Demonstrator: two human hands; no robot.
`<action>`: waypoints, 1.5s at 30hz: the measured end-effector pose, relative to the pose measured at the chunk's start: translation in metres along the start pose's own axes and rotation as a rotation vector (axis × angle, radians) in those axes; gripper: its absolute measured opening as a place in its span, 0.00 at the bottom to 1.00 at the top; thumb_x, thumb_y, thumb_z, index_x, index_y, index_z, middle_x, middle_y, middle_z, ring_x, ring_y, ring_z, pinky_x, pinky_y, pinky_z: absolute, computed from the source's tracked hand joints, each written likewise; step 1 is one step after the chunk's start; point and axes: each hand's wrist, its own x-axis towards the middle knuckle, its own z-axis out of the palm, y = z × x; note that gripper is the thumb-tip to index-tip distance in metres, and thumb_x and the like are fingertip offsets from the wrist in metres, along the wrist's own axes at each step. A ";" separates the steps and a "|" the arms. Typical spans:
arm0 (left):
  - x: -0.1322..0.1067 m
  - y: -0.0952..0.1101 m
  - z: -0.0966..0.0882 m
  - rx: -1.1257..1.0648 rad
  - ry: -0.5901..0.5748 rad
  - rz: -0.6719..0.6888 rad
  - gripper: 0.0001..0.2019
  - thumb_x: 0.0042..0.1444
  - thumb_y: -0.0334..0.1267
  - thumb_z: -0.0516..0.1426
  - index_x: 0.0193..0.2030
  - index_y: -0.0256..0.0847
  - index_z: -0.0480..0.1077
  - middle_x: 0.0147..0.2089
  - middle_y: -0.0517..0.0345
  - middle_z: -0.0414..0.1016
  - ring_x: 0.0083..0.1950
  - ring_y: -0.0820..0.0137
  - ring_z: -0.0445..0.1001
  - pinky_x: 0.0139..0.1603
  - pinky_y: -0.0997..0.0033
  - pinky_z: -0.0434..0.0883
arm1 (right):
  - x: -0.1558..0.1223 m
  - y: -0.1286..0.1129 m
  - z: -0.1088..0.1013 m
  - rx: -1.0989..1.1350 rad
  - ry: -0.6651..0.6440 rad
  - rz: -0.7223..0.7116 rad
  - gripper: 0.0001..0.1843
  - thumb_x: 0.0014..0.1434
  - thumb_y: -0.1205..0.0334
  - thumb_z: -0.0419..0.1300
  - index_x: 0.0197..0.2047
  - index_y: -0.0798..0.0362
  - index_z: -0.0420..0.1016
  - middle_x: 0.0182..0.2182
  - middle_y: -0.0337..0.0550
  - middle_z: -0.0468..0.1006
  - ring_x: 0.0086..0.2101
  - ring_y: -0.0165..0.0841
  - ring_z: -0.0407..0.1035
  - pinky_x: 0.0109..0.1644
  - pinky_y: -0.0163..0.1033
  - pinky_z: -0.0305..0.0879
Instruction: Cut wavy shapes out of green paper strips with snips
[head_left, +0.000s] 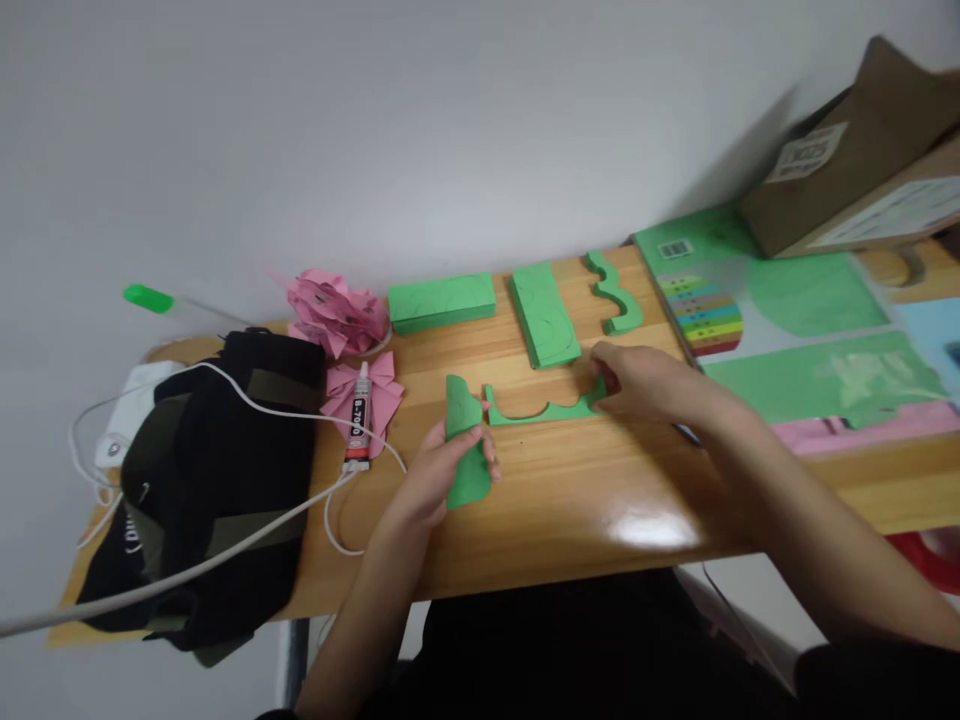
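My left hand is closed around a green paper piece with a curved cut edge, held upright just above the table. To its right lies a thin green paper offcut with a scalloped edge. Its right end is between the bent fingers of my right hand, which look closed on it; the fingertips are partly hidden. Behind my hands are two stacks of green paper strips with drawn curves, one lying sideways and one lengthwise. A wavy green offcut rests beside them.
On the wooden table, a black bag, white cables and a glue tube on pink folded paper lie left. A pink paper flower stands behind. At right are a green paper pack and a cardboard box.
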 end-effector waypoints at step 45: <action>0.083 0.068 0.267 1.357 -0.420 0.851 0.09 0.56 0.33 0.60 0.25 0.37 0.70 0.30 0.51 0.74 0.46 0.57 0.78 0.51 0.60 0.71 | -0.276 0.095 0.008 0.813 1.084 0.696 0.24 0.28 0.53 0.75 0.31 0.52 0.80 0.20 0.47 0.80 0.22 0.40 0.72 0.24 0.42 0.66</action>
